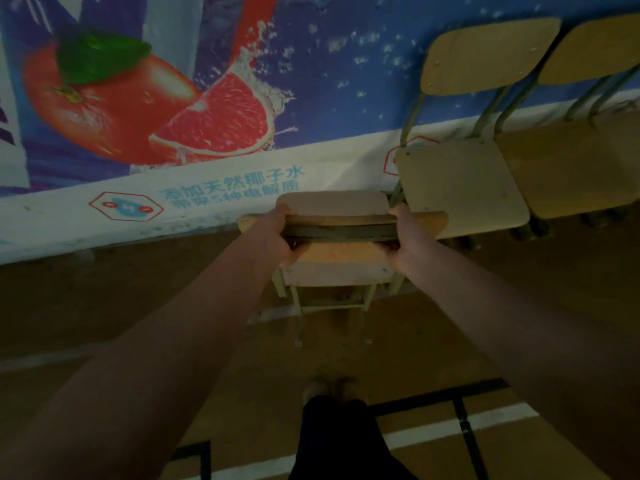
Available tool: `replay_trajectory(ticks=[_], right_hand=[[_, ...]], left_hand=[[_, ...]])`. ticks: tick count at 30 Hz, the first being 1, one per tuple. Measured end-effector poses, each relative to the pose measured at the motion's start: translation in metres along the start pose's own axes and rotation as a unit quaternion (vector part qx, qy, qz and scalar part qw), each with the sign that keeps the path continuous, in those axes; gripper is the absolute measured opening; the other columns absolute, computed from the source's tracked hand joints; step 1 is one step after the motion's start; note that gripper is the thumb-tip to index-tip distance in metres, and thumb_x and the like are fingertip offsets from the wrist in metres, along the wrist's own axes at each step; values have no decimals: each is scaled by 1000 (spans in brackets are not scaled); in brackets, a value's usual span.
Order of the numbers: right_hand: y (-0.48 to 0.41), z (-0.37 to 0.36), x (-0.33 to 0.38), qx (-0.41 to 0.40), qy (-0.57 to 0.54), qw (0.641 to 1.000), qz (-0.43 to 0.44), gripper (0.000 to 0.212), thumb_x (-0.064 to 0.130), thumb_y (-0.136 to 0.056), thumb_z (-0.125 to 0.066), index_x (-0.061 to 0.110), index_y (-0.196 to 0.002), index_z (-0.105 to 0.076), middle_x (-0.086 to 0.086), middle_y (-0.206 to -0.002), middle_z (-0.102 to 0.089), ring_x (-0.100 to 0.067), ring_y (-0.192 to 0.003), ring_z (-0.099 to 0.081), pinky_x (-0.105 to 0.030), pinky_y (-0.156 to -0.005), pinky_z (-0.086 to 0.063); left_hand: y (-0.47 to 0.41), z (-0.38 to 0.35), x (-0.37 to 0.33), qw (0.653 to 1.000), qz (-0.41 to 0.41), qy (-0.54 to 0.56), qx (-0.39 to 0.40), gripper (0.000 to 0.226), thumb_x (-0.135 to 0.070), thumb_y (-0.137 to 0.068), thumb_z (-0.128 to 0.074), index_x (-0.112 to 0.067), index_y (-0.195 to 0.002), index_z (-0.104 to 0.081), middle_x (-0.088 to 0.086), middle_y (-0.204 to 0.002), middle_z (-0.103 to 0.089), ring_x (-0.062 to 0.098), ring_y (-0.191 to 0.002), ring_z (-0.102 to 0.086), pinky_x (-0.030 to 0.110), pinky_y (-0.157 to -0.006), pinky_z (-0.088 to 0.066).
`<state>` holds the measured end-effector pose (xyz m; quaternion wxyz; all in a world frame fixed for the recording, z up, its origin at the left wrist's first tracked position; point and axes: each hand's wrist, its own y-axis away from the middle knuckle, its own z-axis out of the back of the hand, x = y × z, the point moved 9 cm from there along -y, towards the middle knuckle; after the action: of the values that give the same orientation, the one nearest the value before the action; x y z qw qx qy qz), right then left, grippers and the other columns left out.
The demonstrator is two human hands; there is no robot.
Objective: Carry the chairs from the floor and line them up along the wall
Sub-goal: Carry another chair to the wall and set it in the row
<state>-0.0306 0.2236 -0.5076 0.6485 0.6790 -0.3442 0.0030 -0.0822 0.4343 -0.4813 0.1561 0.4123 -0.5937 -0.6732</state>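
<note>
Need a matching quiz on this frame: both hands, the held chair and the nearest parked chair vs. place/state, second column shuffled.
Column one:
1. left hand
2. right hand
3. held chair
4. nearest parked chair

Column two:
A. stands against the banner, untouched
B. grips the right end of the backrest
C. gripped by both hands, left of the parked row
D. grips the backrest's left end

Pairs: 1-D, 2-B, 3-C, 4-A
</note>
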Motion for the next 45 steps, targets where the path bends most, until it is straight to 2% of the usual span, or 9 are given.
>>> replay_trajectory(ticks=[5,11,15,22,32,36,39,41,45], right_hand=[[5,9,-9,20,-18,999,-34,47,21,-81,-76,11,-120,-51,-16,-115,-56,-32,-103,-60,-47,-88,-57],[13,24,-27,39,-24,998,-47,46,20,-83,-75,11,-121,-50,-17,-114,-56,-32,-100,-59,-46,-89,-56],[25,44,-46,47,-3,997,-69,38,19,-84,-74,12,-114,-52,-17,-113,-56,-31,-95,-60,-44,-82,-59],[44,110,-109,0,32,990,-134,43,12,-76,-77,4,-113,-57,-21,-110,-62,-34,-96,-65,-43,-77,-58],[55,147,-147,37,161,985,-42,44,36,-88,-68,8,-118,-53,-18,-112,-61,-31,-98,-65,-45,-84,-56],[68,159,-131,8,459,888,35,47,53,-93,-54,7,-100,-59,-14,-95,-66,-28,-86,-67,-40,-71,-56],[80,146,-73,-83,589,750,291,21,32,-97,-52,13,-90,-58,-7,-83,-63,-20,-70,-61,-39,-68,-56],[90,129,-47,-102,599,679,412,12,30,-96,-53,19,-93,-57,-3,-87,-63,-17,-74,-61,-37,-68,-55],[61,115,-69,23,763,582,282,44,51,-99,-41,20,-125,-59,-2,-123,-60,-22,-113,-57,-42,-96,-47]], left_hand=[[-2,6,12,1000,7,3,13,26,-17,-85,-71,-7,-86,-47,16,-95,-48,31,-98,-55,42,-85,-56],[-8,18,34,1000,-12,-12,17,29,-23,-86,-69,-10,-108,-55,15,-108,-54,30,-99,-59,40,-54,-53],[-10,33,56,1000,-13,4,16,35,-20,-88,-66,-10,-118,-52,16,-105,-51,31,-96,-56,42,-61,-55],[-4,83,129,994,100,26,-19,14,-3,-84,-65,-6,-91,-53,18,-102,-44,37,-103,-51,49,-89,-54],[-13,129,174,991,29,-106,72,47,-33,-79,-76,-8,-113,-56,12,-109,-59,26,-94,-64,40,-69,-59],[-21,162,153,970,-89,-224,-5,68,-49,-74,-77,-11,-122,-48,9,-113,-59,25,-99,-62,36,-66,-54],[-31,162,144,969,-122,-215,-2,67,-50,-80,-71,-8,-127,-49,10,-118,-59,26,-104,-61,34,-66,-52],[-30,150,154,972,-112,-208,11,66,-52,-87,-62,-11,-136,-46,10,-126,-57,28,-112,-58,40,-88,-50],[-24,134,168,974,-132,-185,1,60,-51,-95,-48,-11,-140,-44,8,-135,-53,28,-121,-52,42,-105,-40]])
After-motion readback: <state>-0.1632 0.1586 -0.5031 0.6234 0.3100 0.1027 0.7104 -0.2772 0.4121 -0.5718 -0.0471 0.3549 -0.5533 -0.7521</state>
